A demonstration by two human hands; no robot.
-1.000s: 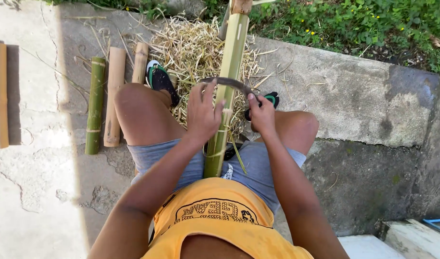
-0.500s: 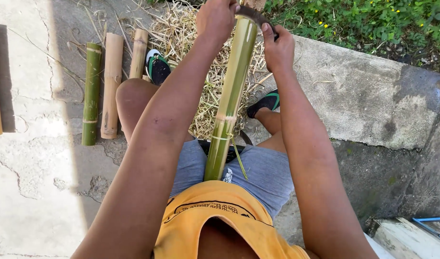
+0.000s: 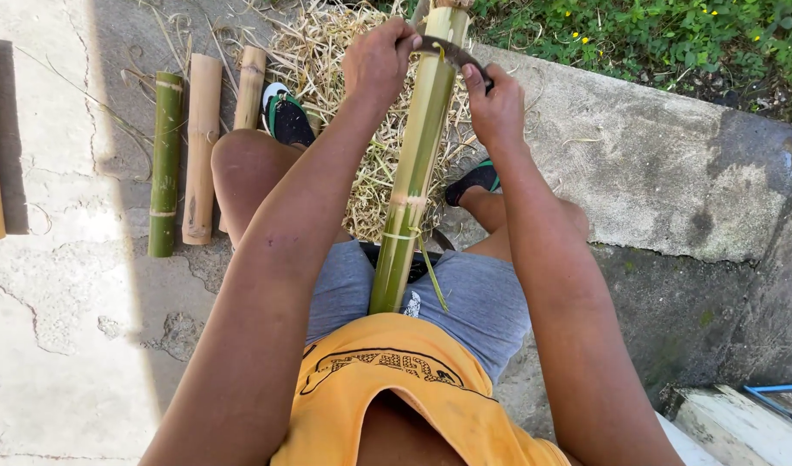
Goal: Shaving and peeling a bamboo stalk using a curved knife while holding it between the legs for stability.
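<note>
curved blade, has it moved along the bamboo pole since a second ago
Yes. The curved blade went from near the knees up the bamboo pole to its far end, over the straw pile.

left hand point(image 3: 377, 62) and right hand point(image 3: 495, 108) gripping curved blade point(image 3: 452, 53) — across green bamboo pole point(image 3: 413, 181)

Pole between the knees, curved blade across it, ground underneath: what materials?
Pole: green bamboo, glossy skin, ringed joints, pale where skin looks shaved off. Curved blade, held at each end by the left hand and right hand: dark dull metal, probably steel. Ground: concrete, grey, cracked, stained.
</note>
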